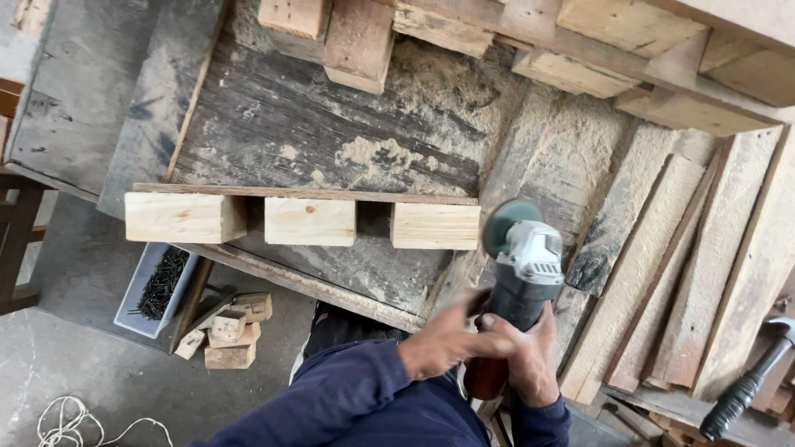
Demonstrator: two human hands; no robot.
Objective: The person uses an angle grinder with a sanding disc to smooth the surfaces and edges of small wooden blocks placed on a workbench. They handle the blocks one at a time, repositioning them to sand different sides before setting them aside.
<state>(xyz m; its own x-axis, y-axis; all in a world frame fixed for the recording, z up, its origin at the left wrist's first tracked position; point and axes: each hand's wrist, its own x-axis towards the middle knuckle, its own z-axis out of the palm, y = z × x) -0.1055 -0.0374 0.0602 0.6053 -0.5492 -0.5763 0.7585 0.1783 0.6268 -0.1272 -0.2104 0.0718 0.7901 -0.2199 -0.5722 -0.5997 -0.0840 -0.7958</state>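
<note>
An angle grinder [524,265] with a grey head and a round green-grey disc points up near the right end of a pallet piece [302,217], a thin plank over three pale wooden blocks. My right hand [530,364] grips the grinder's dark body from below. My left hand [439,343], in a dark blue sleeve, reaches across and touches the same body; it looks blurred. The disc sits just right of the rightmost block [435,226], apart from it.
The workbench [331,124] is dusted with sawdust. Rough planks [662,273] lean at the right, with a hammer [749,385] at the lower right. On the floor below are a tray of dark nails [157,285], small wood offcuts [232,331] and a white cord [70,418].
</note>
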